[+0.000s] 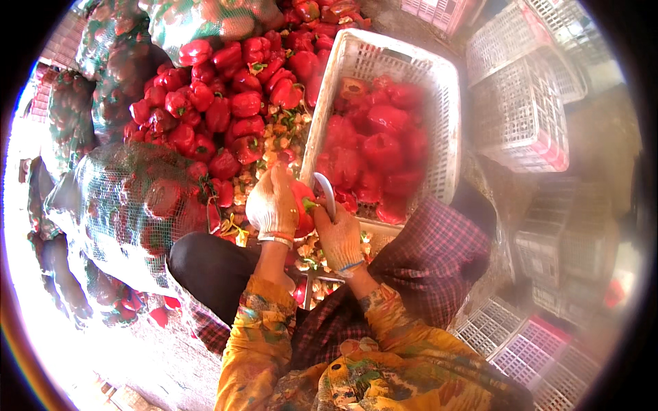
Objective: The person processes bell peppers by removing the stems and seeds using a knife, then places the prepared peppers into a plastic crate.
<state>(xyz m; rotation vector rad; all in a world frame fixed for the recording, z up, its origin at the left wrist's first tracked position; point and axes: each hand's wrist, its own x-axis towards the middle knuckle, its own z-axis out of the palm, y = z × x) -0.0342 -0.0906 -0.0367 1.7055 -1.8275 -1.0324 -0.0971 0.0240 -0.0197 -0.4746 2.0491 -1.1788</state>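
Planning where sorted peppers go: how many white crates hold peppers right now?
1: the white crate ahead of the hands holds red peppers. The stacked crates on the right look empty; their insides are partly hidden.

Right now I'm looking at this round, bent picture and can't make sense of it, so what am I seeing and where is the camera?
The camera sits on a person's head and looks down through a fisheye lens, so edges curve. No machine: two gloved hands. The left hand holds a red pepper. The right hand holds a knife against it. Ahead lies a pile of peppers with cut scraps. A white crate beside the pile holds more peppers. Net sacks lie to the left, empty crates to the right.
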